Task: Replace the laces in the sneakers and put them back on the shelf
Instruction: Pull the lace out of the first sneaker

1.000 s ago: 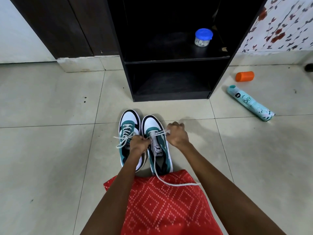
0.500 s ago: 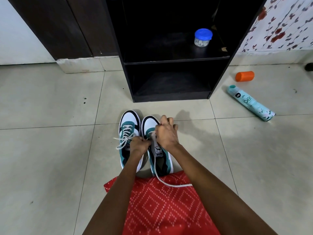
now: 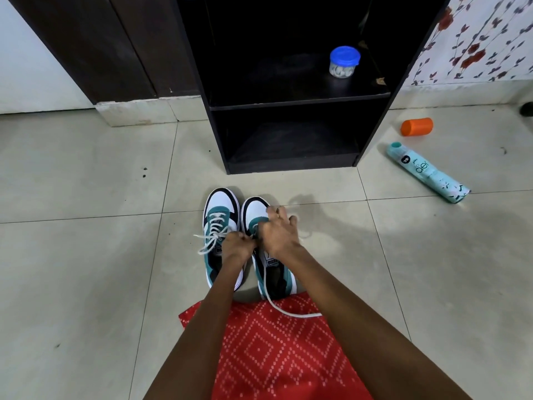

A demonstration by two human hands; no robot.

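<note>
Two white, teal and black sneakers stand side by side on the tiled floor, toes toward the black shelf unit. The left sneaker is laced and tied with a white bow. Over the tongue of the right sneaker my left hand pinches the white lace, whose loose end trails back over red cloth. My right hand sits over the same sneaker's eyelets, fingers curled on the lace; the contact is hidden under the hand.
A blue-lidded jar stands on the shelf unit's upper board. An orange cap and a teal spray can lie on the floor to the right. Red patterned cloth covers my lap.
My right hand moved left from beside the right sneaker to over its eyelets, close to my left hand. The loose lace end shortened slightly.
</note>
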